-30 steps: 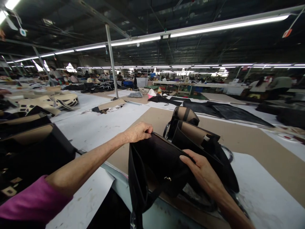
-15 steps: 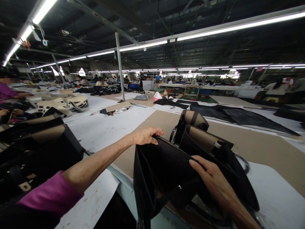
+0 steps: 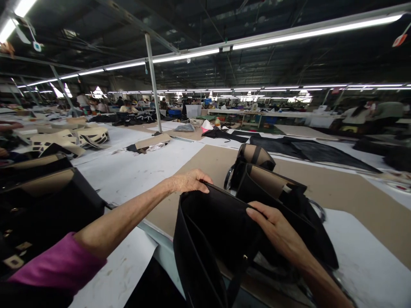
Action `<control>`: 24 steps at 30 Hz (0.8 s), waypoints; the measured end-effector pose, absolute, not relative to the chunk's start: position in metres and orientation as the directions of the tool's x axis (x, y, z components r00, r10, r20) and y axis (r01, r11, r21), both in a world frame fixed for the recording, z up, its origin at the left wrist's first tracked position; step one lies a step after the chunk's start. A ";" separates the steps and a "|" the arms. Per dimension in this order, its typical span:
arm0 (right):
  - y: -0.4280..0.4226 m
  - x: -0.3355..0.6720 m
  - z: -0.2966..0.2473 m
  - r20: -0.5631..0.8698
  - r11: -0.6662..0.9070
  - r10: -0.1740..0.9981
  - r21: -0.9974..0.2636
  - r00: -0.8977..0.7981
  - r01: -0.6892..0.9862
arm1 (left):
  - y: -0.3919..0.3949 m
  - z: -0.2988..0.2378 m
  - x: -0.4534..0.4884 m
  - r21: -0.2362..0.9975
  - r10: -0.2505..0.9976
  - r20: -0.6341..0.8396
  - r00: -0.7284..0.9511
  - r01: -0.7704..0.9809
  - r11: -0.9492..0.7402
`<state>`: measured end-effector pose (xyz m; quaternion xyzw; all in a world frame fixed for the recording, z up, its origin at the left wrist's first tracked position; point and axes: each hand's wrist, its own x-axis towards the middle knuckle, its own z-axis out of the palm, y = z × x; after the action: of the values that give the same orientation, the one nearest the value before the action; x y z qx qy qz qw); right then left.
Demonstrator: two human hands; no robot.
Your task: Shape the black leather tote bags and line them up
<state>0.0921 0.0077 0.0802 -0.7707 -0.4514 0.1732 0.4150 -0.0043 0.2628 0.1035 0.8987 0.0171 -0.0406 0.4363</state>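
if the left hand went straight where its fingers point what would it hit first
Probably the rearmost tan-lined black bag, to the right of the left hand, though depth is unclear.

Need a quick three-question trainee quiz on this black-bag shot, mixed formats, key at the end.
1. True or false: the left hand and right hand both touch the top edge of the open, black, soft-sided bag.

2. What colour is the lining of the second black bag, just beyond the right hand?
A) red
B) tan
C) blue

3. Fill in: the magenta fabric sleeve is on the person's ____ arm.

Key: 1 true; 2 B; 3 left.
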 end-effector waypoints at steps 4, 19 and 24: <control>0.010 0.091 0.080 0.111 -0.247 0.841 -0.792 0.530 0.558 | 0.264 0.103 -0.008 0.801 0.010 -0.055 0.998 0.050 -0.596; 0.017 0.081 0.085 0.160 -0.491 0.747 -0.520 0.645 0.698 | 0.264 0.092 -0.007 0.818 0.177 -0.074 0.981 0.161 -0.552; 0.035 0.083 0.090 0.238 -0.512 0.781 -0.287 0.577 0.810 | 0.260 0.091 -0.009 0.815 0.189 -0.055 0.980 0.154 -0.558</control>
<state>0.0829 0.0345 0.0896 -0.8685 -0.4581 -0.0390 0.1855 -0.0091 0.2596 0.0908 0.8825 0.0972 0.0192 0.4598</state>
